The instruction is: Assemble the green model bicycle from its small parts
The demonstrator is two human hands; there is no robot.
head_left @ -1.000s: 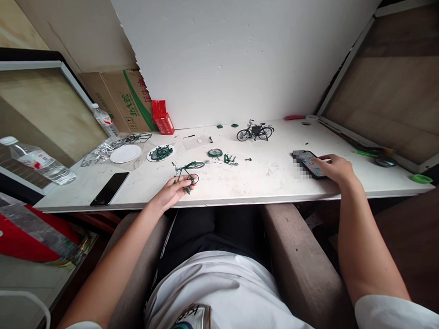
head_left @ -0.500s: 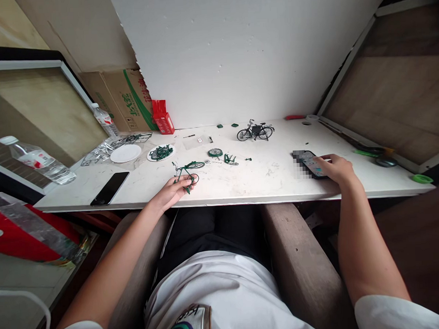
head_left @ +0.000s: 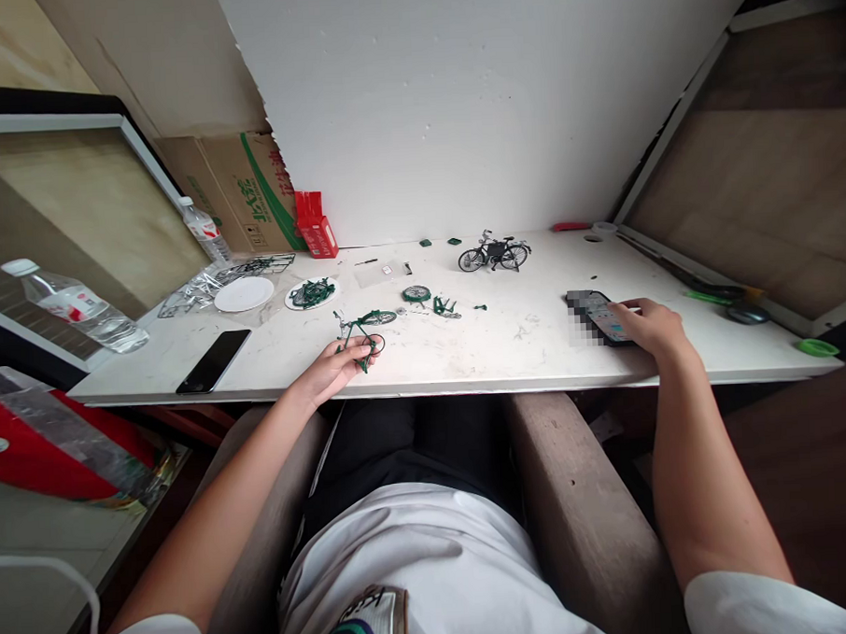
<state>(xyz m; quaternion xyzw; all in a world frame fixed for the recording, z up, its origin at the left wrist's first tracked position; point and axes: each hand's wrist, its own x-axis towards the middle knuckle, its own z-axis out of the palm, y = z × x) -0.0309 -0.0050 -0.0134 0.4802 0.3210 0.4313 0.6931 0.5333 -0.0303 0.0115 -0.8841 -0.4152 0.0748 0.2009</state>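
My left hand (head_left: 339,369) is closed on a green model bicycle (head_left: 355,335), pinching its frame just above the table's front edge. A wheel sits at its far end, and a thin dark ring shows beside my fingertips. My right hand (head_left: 646,324) rests over a lit smartphone (head_left: 607,320), its fingers loosely apart and near or on the screen; it grips nothing. Past the left hand lie a loose green wheel (head_left: 415,294) and a green bicycle part (head_left: 446,307). Farther back stands a black model bicycle (head_left: 494,253).
A white plate (head_left: 290,299) bears green parts (head_left: 313,292). Left of it are another plate (head_left: 243,293), a dark phone (head_left: 213,362) and water bottles (head_left: 79,309). A red box (head_left: 317,230) stands at the back. Right are a tape roll (head_left: 605,229) and a green ring (head_left: 818,347).
Both hands hold nearly the same places, the left still on the model bicycle and the right still over the smartphone. The whole view has shifted very slightly.
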